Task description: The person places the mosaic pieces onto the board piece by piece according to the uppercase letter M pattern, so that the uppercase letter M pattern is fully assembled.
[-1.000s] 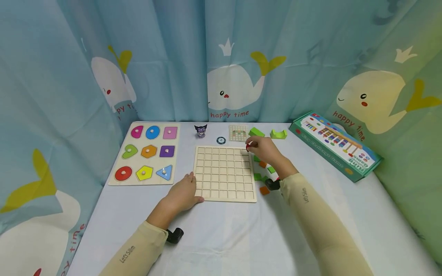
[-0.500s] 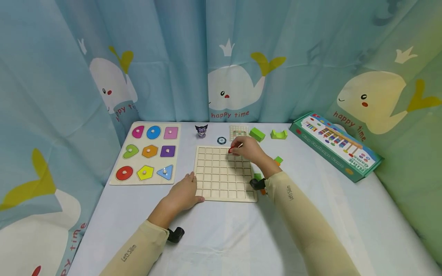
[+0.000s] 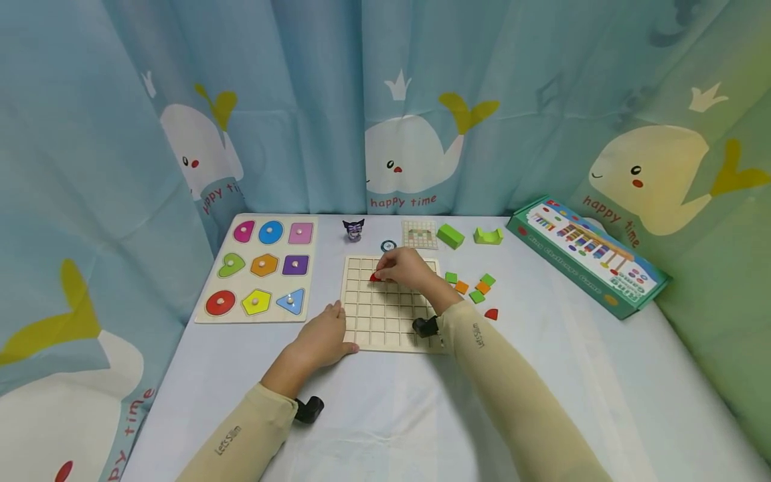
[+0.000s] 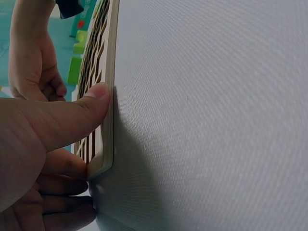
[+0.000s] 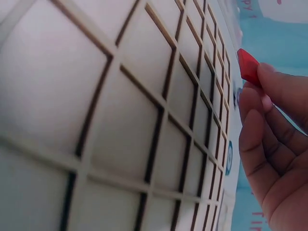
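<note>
Right hand (image 3: 405,268) pinches red piece (image 3: 375,276) over grid board (image 3: 389,310), mid-placing. Left hand (image 3: 325,338), fingers straight, steadies board corner. Next likely: align piece with cell, lower.

Grid board (image 3: 388,308) sits mid tabletop (image 3: 385,415); shape puzzle (image 3: 260,268) off to its left; loose tiles (image 3: 472,286) just right of it; game box (image 3: 587,254) far right; small figure (image 3: 353,229) and pattern card (image 3: 418,234) behind the board.
</note>
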`<move>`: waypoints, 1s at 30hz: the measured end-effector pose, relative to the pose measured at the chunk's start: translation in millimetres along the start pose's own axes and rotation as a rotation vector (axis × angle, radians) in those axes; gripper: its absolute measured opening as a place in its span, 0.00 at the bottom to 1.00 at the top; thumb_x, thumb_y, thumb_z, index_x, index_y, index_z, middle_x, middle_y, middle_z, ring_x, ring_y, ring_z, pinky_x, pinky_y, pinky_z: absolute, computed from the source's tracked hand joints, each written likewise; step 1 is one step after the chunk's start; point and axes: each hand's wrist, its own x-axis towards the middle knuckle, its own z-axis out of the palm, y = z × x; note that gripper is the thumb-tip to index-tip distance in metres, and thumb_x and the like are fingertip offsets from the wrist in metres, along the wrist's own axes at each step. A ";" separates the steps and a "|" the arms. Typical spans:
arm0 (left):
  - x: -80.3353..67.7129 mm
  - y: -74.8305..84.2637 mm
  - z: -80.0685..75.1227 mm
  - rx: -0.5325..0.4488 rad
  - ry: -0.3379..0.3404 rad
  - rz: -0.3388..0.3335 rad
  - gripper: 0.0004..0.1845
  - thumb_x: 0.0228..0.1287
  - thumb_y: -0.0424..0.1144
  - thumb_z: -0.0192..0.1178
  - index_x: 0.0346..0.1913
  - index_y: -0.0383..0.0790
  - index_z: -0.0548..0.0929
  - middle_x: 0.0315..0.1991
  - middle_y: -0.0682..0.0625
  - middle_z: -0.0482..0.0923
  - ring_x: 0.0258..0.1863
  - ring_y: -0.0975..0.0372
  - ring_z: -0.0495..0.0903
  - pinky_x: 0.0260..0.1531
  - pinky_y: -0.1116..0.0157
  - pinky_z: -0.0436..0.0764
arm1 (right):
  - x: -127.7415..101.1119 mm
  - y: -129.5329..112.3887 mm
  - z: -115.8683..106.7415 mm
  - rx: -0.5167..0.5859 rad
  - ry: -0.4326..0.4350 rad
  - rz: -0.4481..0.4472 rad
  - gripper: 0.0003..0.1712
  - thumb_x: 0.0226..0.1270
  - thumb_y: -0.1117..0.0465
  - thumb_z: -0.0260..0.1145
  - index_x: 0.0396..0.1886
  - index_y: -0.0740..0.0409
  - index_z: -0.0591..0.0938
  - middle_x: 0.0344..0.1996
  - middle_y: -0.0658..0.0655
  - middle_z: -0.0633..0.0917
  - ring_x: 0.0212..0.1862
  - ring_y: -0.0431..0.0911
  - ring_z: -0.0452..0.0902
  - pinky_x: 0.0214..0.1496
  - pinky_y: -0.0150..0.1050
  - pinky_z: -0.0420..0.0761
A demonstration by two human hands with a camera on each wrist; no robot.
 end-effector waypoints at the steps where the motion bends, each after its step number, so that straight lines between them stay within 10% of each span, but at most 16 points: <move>1: 0.1 -0.2 0.4 0.002 -0.002 -0.002 0.49 0.64 0.57 0.67 0.70 0.18 0.63 0.74 0.29 0.59 0.73 0.41 0.60 0.71 0.51 0.64 | 0.7 -0.2 2.0 -0.008 -0.001 -0.004 0.05 0.66 0.58 0.73 0.34 0.54 0.87 0.30 0.50 0.86 0.35 0.44 0.79 0.40 0.39 0.79; 30: -0.8 1.8 0.7 0.010 -0.002 -0.001 0.48 0.65 0.57 0.66 0.70 0.18 0.64 0.74 0.29 0.59 0.73 0.41 0.60 0.70 0.51 0.64 | 10.4 -0.3 31.6 -0.178 -0.014 -0.038 0.07 0.67 0.56 0.73 0.31 0.52 0.88 0.30 0.46 0.86 0.36 0.42 0.78 0.45 0.40 0.79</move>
